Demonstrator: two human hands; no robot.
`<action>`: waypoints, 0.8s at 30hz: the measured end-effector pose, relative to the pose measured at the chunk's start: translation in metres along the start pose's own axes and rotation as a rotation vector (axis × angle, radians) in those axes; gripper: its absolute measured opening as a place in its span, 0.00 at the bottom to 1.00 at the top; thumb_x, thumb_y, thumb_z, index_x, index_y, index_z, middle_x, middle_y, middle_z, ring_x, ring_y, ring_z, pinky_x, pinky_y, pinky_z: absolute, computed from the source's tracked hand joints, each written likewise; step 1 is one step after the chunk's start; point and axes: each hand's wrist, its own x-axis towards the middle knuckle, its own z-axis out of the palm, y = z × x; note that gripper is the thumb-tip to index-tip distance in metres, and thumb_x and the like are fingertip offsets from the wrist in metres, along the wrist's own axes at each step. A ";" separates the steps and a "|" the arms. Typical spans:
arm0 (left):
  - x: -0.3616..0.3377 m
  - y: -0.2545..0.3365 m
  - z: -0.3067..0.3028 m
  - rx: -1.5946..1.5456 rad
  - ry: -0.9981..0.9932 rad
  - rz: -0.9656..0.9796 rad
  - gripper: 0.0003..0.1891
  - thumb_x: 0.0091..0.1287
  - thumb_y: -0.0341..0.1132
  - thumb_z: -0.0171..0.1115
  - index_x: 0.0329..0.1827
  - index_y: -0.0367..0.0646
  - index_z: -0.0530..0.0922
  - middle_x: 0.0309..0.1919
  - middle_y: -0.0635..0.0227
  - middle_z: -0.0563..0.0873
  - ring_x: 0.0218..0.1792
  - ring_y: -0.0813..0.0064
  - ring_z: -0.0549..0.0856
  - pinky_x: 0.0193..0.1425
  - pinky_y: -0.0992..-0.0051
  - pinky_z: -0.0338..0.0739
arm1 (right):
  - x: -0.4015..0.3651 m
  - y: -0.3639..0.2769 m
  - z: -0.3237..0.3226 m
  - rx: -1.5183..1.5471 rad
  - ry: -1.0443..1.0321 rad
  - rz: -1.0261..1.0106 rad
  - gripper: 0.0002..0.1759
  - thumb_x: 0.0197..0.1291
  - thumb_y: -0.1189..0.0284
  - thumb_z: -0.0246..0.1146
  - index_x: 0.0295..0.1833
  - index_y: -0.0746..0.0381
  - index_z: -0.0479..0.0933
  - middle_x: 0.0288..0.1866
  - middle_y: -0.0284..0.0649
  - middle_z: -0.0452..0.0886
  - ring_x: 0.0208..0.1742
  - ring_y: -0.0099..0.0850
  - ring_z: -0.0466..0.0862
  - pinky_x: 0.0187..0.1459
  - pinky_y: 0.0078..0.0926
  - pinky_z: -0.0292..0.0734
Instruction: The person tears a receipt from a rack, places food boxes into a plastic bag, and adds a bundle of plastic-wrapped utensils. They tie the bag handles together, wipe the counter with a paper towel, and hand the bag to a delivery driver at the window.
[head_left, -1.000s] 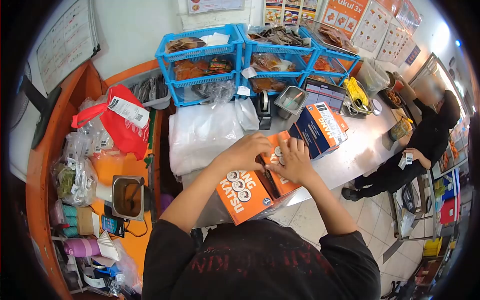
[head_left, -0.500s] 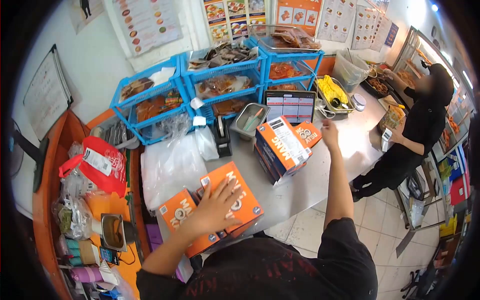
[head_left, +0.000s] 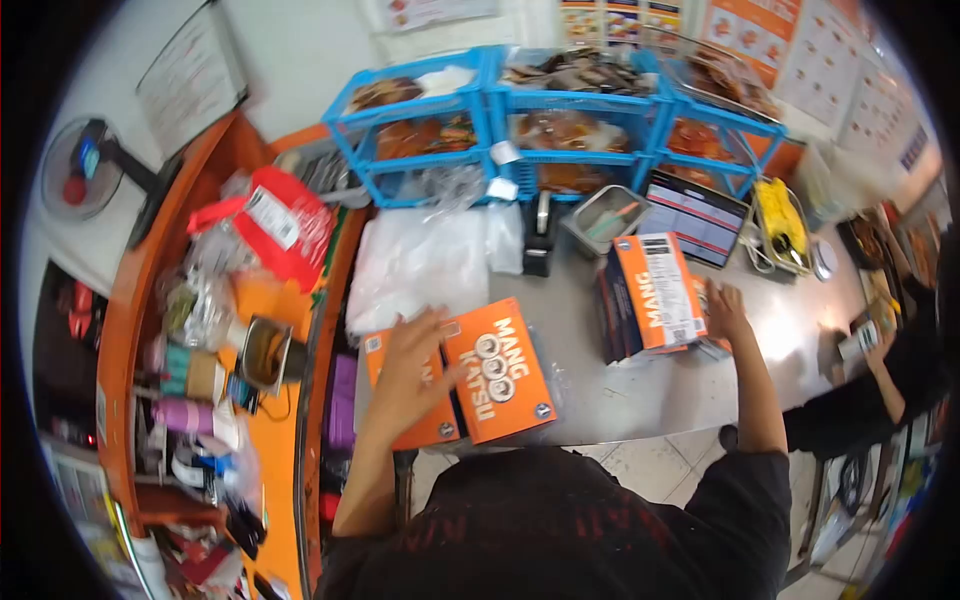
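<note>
One "MANG KATSU" box [head_left: 505, 375] under left hand [head_left: 412, 365], grip wide | right hand [head_left: 725, 308] touching "MANG" stack [head_left: 655, 295], grip unclear

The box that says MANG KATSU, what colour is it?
The box is orange with white letters, seen best in the head view.

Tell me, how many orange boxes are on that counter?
3 for sure: one flat box under the left hand, a second flat box right beside it, and an upright box by the right hand. More may be hidden behind that one.
</note>
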 end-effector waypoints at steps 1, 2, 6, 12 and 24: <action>-0.005 -0.007 -0.008 0.035 0.131 -0.097 0.27 0.56 0.42 0.65 0.58 0.44 0.71 0.63 0.56 0.68 0.67 0.56 0.63 0.71 0.57 0.50 | -0.003 0.003 0.002 0.125 0.009 0.052 0.50 0.36 0.47 0.68 0.64 0.60 0.60 0.52 0.52 0.70 0.59 0.49 0.68 0.60 0.45 0.63; -0.010 -0.013 -0.013 0.068 0.262 -0.190 0.25 0.58 0.43 0.64 0.57 0.43 0.71 0.62 0.54 0.69 0.66 0.54 0.64 0.71 0.54 0.49 | -0.016 -0.008 -0.023 0.126 -0.039 0.089 0.50 0.33 0.49 0.69 0.63 0.61 0.61 0.52 0.53 0.70 0.58 0.50 0.68 0.58 0.43 0.66; -0.030 -0.039 -0.016 0.119 0.357 -0.322 0.26 0.60 0.43 0.62 0.58 0.39 0.70 0.64 0.53 0.66 0.66 0.52 0.61 0.70 0.56 0.51 | -0.045 0.001 -0.048 0.085 -0.006 0.483 0.51 0.29 0.52 0.72 0.61 0.62 0.62 0.53 0.54 0.70 0.55 0.53 0.70 0.53 0.48 0.69; -0.038 -0.049 0.007 0.024 0.196 -0.248 0.31 0.62 0.45 0.58 0.64 0.37 0.63 0.64 0.49 0.63 0.68 0.50 0.56 0.70 0.55 0.50 | -0.130 -0.085 -0.230 -0.060 0.295 0.583 0.51 0.28 0.54 0.71 0.63 0.62 0.61 0.52 0.51 0.69 0.56 0.51 0.69 0.53 0.48 0.66; -0.055 -0.014 0.005 -0.445 0.223 -0.094 0.24 0.64 0.41 0.53 0.59 0.36 0.68 0.55 0.52 0.73 0.57 0.55 0.69 0.63 0.60 0.57 | -0.110 -0.348 -0.239 0.330 0.084 -0.230 0.56 0.30 0.45 0.72 0.64 0.66 0.61 0.48 0.48 0.69 0.51 0.45 0.69 0.51 0.41 0.65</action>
